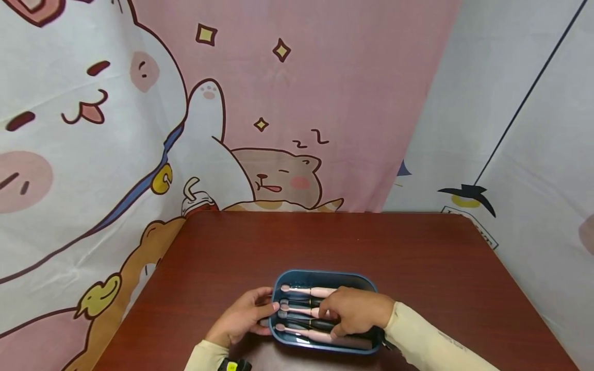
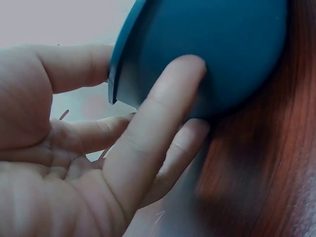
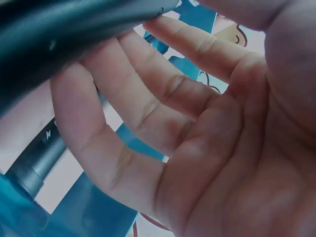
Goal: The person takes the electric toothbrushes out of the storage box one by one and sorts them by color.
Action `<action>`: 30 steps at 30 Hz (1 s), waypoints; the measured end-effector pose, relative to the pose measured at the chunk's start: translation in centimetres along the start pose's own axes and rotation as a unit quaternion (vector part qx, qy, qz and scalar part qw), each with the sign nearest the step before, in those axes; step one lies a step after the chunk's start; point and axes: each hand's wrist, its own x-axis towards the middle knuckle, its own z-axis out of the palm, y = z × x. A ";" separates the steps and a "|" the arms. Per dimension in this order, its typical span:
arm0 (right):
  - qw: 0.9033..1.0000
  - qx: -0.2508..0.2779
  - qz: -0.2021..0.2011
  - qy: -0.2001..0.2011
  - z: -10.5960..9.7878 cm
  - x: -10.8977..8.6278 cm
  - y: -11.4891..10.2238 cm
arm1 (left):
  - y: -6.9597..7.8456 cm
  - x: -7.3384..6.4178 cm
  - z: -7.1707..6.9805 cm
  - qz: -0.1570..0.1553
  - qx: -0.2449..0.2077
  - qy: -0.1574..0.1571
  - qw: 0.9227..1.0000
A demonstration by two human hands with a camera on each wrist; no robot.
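Observation:
A blue tray (image 1: 320,279) on the table holds several electric toothbrushes, pink and black, lying side by side with heads to the left. My left hand (image 1: 248,315) grips the tray's left end, thumb at the rim and fingers against the outer wall (image 2: 232,54). My right hand (image 1: 359,310) reaches into the tray from the right. Its fingers and thumb pinch a black toothbrush (image 1: 321,324), whose dark handle (image 3: 74,37) crosses the right wrist view. Beside it lie a pink toothbrush (image 1: 317,335) in front and another pink toothbrush (image 1: 320,292) at the back. My right hand covers several handles.
The tray stands near the front of a reddish-brown wooden table (image 1: 241,247). A cloth with cartoon animals (image 1: 287,175) hangs behind and beside the table. A dark band with a yellow-green patch (image 1: 233,366) sits at my left wrist.

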 end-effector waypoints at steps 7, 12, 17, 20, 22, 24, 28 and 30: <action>1.000 -0.005 0.005 -0.011 0.3 0.3 0.2 | -0.2 0.0 0.2 -0.002 -0.004 0.000 1.000; 1.000 -0.015 0.001 -0.008 0.4 0.4 0.2 | -0.3 0.0 0.2 -0.004 -0.006 0.003 1.000; 1.000 -0.018 0.003 -0.010 0.6 0.5 0.2 | -0.5 0.0 0.2 -0.003 -0.010 0.002 1.000; 1.000 -0.014 0.009 -0.017 0.5 0.5 0.2 | -0.6 0.0 0.2 -0.002 -0.013 0.001 1.000; 1.000 -0.011 0.013 -0.024 0.4 0.5 0.2 | -0.5 0.0 0.2 -0.001 -0.013 0.000 1.000; 0.999 -0.009 0.015 -0.032 0.4 0.5 0.1 | -0.5 0.1 0.1 -0.001 -0.014 -0.001 1.000; 0.999 -0.007 0.010 -0.038 0.2 0.5 0.1 | -0.4 0.0 0.0 -0.001 -0.013 -0.003 1.000; 0.999 -0.006 0.005 -0.035 0.1 0.4 0.2 | -0.4 0.0 -0.1 0.000 -0.013 -0.002 1.000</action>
